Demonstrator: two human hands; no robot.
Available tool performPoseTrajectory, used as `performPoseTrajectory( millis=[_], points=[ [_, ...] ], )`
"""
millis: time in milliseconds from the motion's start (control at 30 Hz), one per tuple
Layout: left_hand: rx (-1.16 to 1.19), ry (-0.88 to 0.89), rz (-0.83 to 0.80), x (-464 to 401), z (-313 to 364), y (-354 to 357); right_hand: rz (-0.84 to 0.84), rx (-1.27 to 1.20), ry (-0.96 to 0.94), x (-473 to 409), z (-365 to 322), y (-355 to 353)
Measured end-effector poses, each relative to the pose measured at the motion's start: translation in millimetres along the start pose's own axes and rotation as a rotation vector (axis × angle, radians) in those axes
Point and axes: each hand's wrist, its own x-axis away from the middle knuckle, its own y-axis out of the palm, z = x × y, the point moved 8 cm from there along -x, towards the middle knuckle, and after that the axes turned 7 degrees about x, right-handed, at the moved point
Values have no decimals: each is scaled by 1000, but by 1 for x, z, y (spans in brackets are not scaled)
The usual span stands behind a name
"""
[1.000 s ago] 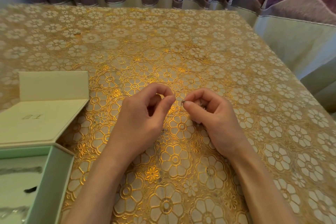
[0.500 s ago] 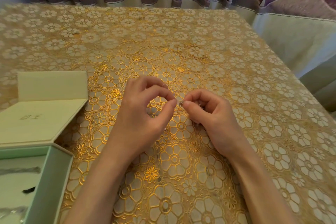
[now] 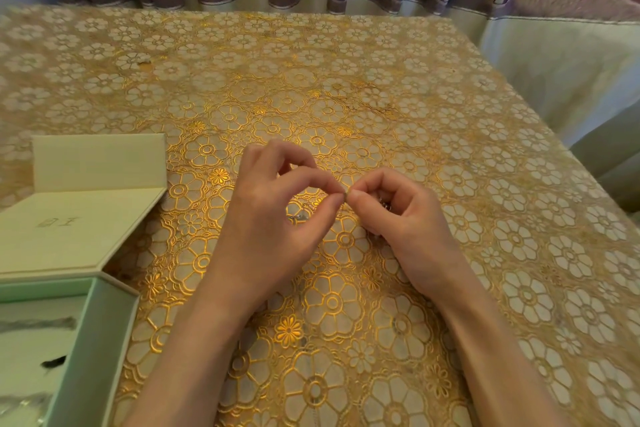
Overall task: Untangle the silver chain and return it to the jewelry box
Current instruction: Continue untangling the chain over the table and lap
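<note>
Right of the open jewelry box point(image 3: 86, 340), above the desk point(image 3: 450, 114), the left hand point(image 3: 266, 229) and right hand point(image 3: 405, 218) meet fingertip to fingertip, each pinching the silver chain point(image 3: 300, 217) between thumb and forefinger.

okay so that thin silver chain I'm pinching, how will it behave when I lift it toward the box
The silver chain looks very fine, so probably limp and light, sagging between the left hand and right hand. It may slip through the fingers or re-knot.
</note>
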Motion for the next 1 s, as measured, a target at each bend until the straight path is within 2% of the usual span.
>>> performPoseTrajectory(
  millis=[533,1000],
  points=[
    [-22,29,-42,0,0,0,-11,37,-6,0,-2,0],
    [183,-170,-69,1,-14,6,-3,7,-17,1,-4,1]
  ],
)
